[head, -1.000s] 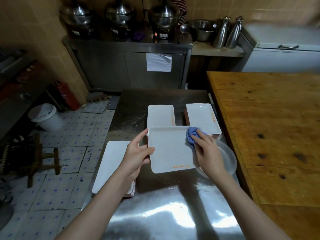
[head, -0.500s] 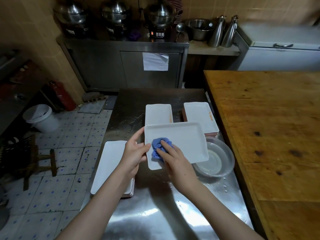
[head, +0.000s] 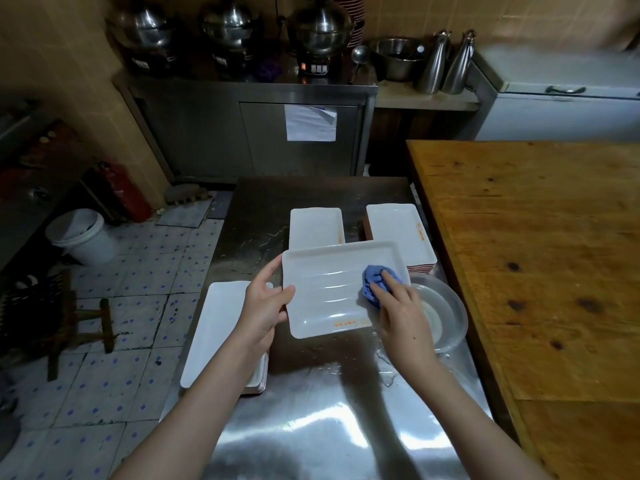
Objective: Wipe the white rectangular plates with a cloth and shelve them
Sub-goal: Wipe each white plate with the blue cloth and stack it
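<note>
A white rectangular plate (head: 325, 292) is held above the steel table (head: 311, 427). My left hand (head: 263, 306) grips its left edge, thumb on top. My right hand (head: 398, 313) presses a bunched blue cloth (head: 375, 278) onto the right part of the plate's face. An orange mark runs along the plate's near rim. A stack of white plates (head: 221, 327) lies at the table's left edge, partly under my left arm. Two more plate stacks sit beyond, one in the middle (head: 316, 226) and one to the right (head: 398, 233).
A clear shallow bowl (head: 446, 313) sits on the table just right of my right hand. A wooden table (head: 540, 258) borders the right side. Steel cabinet (head: 263, 133) with pots stands at the back. A white bucket (head: 81, 237) and a wooden stool (head: 83, 327) are on the tiled floor left.
The cloth has swept from the plate's right edge to its left side and back to the right. The plate has turned slightly in my left hand.
</note>
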Tool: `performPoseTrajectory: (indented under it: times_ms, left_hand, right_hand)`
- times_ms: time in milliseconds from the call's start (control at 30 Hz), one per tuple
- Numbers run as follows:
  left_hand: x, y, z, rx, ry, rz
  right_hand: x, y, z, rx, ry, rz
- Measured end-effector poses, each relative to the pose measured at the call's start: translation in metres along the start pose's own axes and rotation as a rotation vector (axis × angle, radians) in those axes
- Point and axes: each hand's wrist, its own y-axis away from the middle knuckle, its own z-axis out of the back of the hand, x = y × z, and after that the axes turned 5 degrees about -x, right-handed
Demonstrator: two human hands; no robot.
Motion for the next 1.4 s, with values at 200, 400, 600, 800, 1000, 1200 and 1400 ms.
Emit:
performPoseTrajectory:
  times_ms: [200,400,600,800,1000,1200,1400]
  left_hand:
    - [0.003,0.001,-0.005,-0.028,0.034,0.025]
    - [0.007,0.001,0.002,-0.033,0.088,0.053]
    - [0.005,-0.001,0.012,-0.044,0.088,0.030]
    - [0.000,0.002,0.018,-0.031,0.078,0.029]
    - [-0.003,0.011,0.024,-0.044,0.078,0.035]
    - [-0.003,0.022,0.035,-0.084,0.083,0.007]
    - [0.004,0.033,0.058,-0.179,0.131,-0.002]
  right_hand:
    - [0.049,0.010,-0.025,0.152,-0.138,0.142]
    - [0.062,0.008,-0.028,0.219,-0.171,0.238]
    - [0.025,-0.007,-0.009,0.143,-0.077,0.157]
    - [-0.005,-0.024,0.007,0.054,0.054,0.061]
    - [0.012,-0.042,-0.003,0.038,-0.064,0.045]
    - [0.059,-0.029,-0.036,0.150,-0.182,0.172]
    - [0.091,-0.015,-0.061,0.261,-0.198,0.363]
